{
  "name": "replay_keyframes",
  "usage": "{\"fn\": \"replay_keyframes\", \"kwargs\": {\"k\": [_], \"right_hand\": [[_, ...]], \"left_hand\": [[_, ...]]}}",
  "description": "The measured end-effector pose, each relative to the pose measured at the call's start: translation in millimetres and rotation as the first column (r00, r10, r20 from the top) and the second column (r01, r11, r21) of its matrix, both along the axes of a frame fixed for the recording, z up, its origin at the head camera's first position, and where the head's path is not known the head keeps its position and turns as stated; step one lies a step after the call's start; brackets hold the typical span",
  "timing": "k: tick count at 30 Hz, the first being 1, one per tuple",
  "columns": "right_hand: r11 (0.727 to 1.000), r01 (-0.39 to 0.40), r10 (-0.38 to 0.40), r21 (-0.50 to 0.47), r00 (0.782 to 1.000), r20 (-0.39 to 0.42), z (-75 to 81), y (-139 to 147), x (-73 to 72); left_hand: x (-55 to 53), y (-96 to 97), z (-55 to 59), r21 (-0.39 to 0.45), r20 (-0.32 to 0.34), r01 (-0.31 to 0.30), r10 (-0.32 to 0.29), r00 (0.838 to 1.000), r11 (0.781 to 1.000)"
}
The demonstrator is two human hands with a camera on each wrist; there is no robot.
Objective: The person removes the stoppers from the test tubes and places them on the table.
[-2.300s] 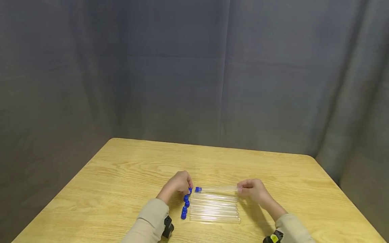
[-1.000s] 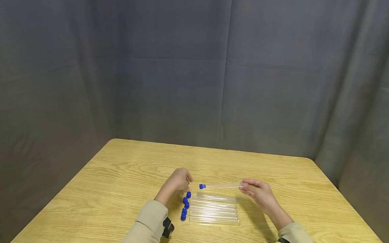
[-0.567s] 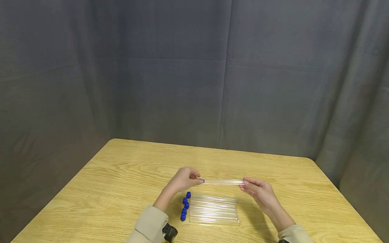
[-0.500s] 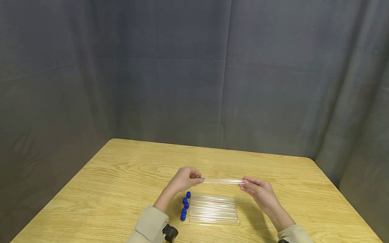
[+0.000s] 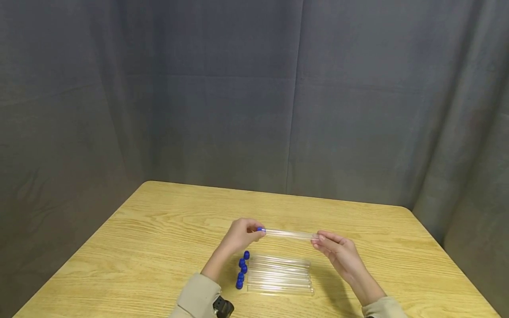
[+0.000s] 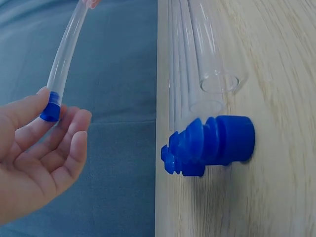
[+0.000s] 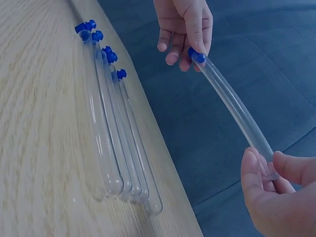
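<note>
Above the table, a clear test tube [image 5: 292, 234] is held nearly level between both hands. A blue stopper [image 5: 260, 229] sits in its mouth at the left end. My left hand [image 5: 240, 235] pinches that stopper between thumb and index finger; the other fingers curve loosely below it in the left wrist view. My right hand [image 7: 281, 197] grips the tube's rounded end with thumb and fingertips. Under the held tube, several clear test tubes [image 5: 280, 276] lie side by side on the table. Several loose blue stoppers [image 5: 239, 285] stand left of their open mouths.
The wooden table [image 5: 179, 203] has light grain and rounded far corners. A grey curtain [image 5: 222, 110] hangs behind it and along the sides. A black wrist camera [image 5: 223, 306] is strapped at the left sleeve.
The stoppered tube has risen off the row, carried by the right hand. My left hand has left the loose stoppers and taken hold of the tube's stopper. Its left end has tilted slightly up.
</note>
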State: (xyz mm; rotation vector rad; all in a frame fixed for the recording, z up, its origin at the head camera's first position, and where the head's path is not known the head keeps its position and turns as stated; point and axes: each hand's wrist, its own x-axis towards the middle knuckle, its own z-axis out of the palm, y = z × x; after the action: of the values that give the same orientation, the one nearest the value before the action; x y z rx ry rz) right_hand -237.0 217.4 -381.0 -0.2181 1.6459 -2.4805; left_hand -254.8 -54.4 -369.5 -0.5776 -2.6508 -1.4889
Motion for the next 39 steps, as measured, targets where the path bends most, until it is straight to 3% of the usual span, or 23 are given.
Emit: {"fn": "replay_keyframes", "kwargs": {"k": [6, 12, 24, 30, 39], "right_hand": [[1.000, 0.003, -0.003, -0.031, 1.000, -0.011, 0.4, -1.7, 0.8], [0.999, 0.031, -0.032, -0.028, 0.999, -0.011, 1.1, -3.5, 1.5], [0.996, 0.087, -0.087, -0.027, 0.996, 0.001, 3.1, -9.1, 4.2], [0.995, 0.100, -0.100, -0.024, 0.995, -0.004, 1.6, -8.2, 4.1], [0.998, 0.068, -0.068, -0.009, 0.997, -0.025, -0.1, -2.2, 3.5]], "left_hand": [[0.9, 1.4, 1.9, 0.055, -0.040, -0.011, 0.013, 0.999, 0.998], [0.7, 2.7, 3.2, 0.078, -0.093, -0.058, 0.065, 0.993, 0.995], [-0.1, 4.7, 3.4, 0.095, -0.103, -0.153, 0.163, 0.981, 0.984], [0.3, 2.1, 3.3, 0.099, -0.089, -0.094, 0.103, 0.991, 0.991], [-1.2, -4.3, 1.0, 0.136, 0.002, -0.004, 0.004, 1.000, 0.991]]}}
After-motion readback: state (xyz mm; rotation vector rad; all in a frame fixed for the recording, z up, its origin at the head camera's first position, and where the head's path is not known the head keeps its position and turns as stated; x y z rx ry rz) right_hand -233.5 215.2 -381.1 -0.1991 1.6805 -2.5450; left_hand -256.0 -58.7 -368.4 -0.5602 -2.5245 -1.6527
